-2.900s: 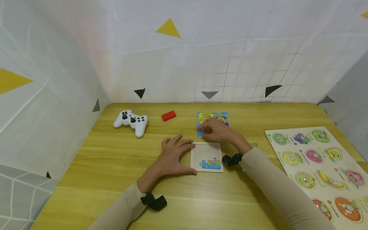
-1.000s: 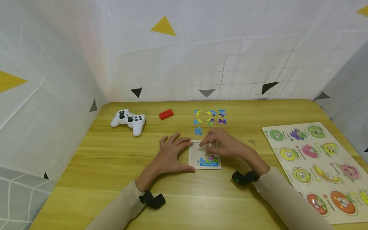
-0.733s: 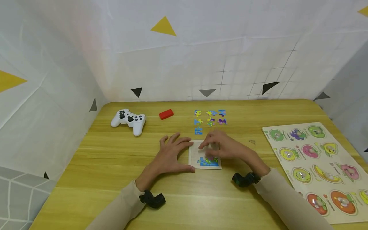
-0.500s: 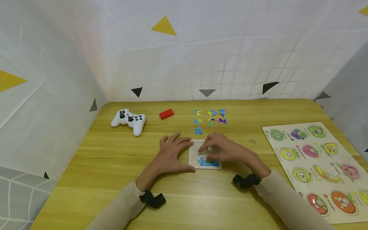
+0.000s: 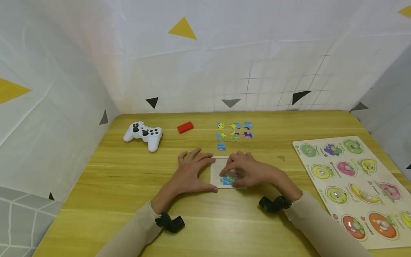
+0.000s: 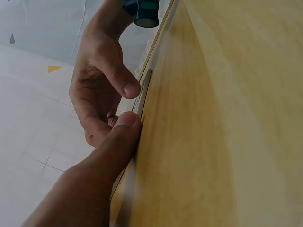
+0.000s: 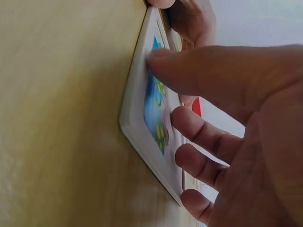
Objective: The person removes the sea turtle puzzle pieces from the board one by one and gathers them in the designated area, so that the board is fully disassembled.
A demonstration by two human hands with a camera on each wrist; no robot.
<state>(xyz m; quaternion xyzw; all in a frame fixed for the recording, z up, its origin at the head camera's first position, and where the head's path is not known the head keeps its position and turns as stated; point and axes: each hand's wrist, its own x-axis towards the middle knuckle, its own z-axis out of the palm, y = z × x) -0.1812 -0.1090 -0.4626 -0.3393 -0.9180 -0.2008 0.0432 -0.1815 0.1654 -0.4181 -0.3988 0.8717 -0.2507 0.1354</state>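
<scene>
A small square puzzle tray (image 5: 212, 175) lies on the table, with joined blue, green and pink puzzle pieces (image 5: 226, 180) along its near side. My left hand (image 5: 192, 175) spreads along the tray's left side, fingertips at the far corner and thumb (image 6: 127, 118) at the near corner. Over the tray, my right hand (image 5: 252, 169) touches the joined pieces; in the right wrist view its thumb (image 7: 165, 64) rests on the blue part while the other fingers (image 7: 189, 120) hover loosely bent. That hand partly hides the pieces in the head view.
Several loose puzzle pieces (image 5: 221, 145) lie in rows beyond the tray. Farther left are a red block (image 5: 185, 127) and a white game controller (image 5: 143, 134). A large wooden fruit puzzle board (image 5: 350, 187) covers the table's right side.
My right hand has come from the loose pieces back over the tray, then lower and nearer onto the joined pieces. My left hand stays at the tray's left side.
</scene>
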